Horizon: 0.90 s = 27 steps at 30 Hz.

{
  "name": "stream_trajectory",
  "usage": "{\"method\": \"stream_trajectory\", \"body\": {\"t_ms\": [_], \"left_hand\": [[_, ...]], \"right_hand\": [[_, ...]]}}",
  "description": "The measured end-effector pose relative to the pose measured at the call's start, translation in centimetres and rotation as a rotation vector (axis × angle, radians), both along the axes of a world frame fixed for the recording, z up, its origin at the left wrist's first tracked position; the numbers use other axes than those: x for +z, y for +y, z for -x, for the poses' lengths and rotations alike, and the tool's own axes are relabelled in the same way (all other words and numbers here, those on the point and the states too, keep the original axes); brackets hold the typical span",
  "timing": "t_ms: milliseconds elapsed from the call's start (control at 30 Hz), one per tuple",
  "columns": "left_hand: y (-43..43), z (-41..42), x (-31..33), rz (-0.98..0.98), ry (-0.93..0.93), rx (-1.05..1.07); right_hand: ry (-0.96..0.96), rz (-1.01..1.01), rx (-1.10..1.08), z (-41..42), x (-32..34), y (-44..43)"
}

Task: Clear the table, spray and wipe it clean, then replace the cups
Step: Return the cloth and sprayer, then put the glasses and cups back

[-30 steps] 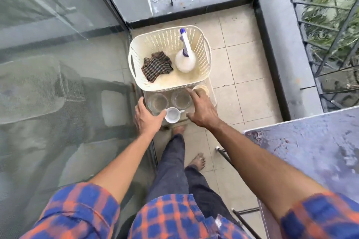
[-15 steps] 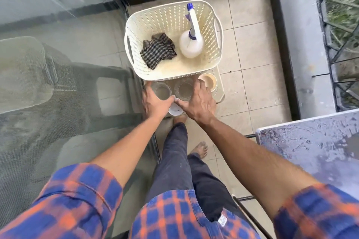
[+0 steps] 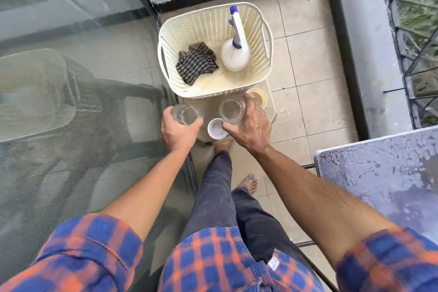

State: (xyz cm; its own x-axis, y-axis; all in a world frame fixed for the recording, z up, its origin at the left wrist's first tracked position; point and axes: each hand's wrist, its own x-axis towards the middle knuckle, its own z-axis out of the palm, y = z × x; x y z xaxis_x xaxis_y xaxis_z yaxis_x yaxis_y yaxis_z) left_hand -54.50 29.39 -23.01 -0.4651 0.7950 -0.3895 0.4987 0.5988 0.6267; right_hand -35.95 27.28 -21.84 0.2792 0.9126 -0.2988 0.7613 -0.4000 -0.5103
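Note:
My left hand (image 3: 178, 129) grips a clear glass (image 3: 187, 114), and my right hand (image 3: 252, 125) grips a second clear glass (image 3: 231, 110). Both glasses are held just above a low beige stool (image 3: 270, 111). A small white cup (image 3: 216, 128) stands on the stool between my hands. A tan cup (image 3: 259, 97) sits behind my right hand. Behind them a cream basket (image 3: 208, 23) holds a checked cloth (image 3: 196, 63) and a white spray bottle (image 3: 237, 52) with a blue nozzle. The wet grey table (image 3: 379, 173) is at my right.
A glass door (image 3: 71, 78) runs along the left, close to my left arm. Black table legs (image 3: 308, 265) stand by my right leg. My bare feet (image 3: 247, 181) are on the tiled floor (image 3: 312, 59). A low wall and railing (image 3: 414, 42) close the right side.
Both hands closed around the two clear glasses and lifted them slightly off the stool. The white cup is uncovered between my hands. The camera has tipped back a little.

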Motion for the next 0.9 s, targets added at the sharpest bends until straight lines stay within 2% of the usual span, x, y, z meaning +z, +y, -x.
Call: {"method": "stream_trajectory", "body": {"t_ms": [167,367,500,700,900], "left_hand": [[-1.8,0.5,2.9,-0.054,0.010,0.026],[-3.5,-1.5,8.5,-0.224,-0.042,0.031],[-3.7,-4.0,12.7,-0.332,-0.093,-0.058],[-2.7,-11.9,18.1,-0.420,-0.204,-0.418],[-4.7,-25.4,21.3,-0.449,-0.232,-0.776]], "right_hand": [[0.024,-0.158,-0.048,-0.8,3.4,-2.0],[0.038,-0.365,-0.139,-2.7,9.2,-4.3],[0.109,-0.374,-0.247,-5.9,14.1,-6.5],[0.003,-0.460,-0.426,-14.7,19.5,-13.6],[-0.056,-0.468,-0.775,-23.5,22.0,-23.8]]}}
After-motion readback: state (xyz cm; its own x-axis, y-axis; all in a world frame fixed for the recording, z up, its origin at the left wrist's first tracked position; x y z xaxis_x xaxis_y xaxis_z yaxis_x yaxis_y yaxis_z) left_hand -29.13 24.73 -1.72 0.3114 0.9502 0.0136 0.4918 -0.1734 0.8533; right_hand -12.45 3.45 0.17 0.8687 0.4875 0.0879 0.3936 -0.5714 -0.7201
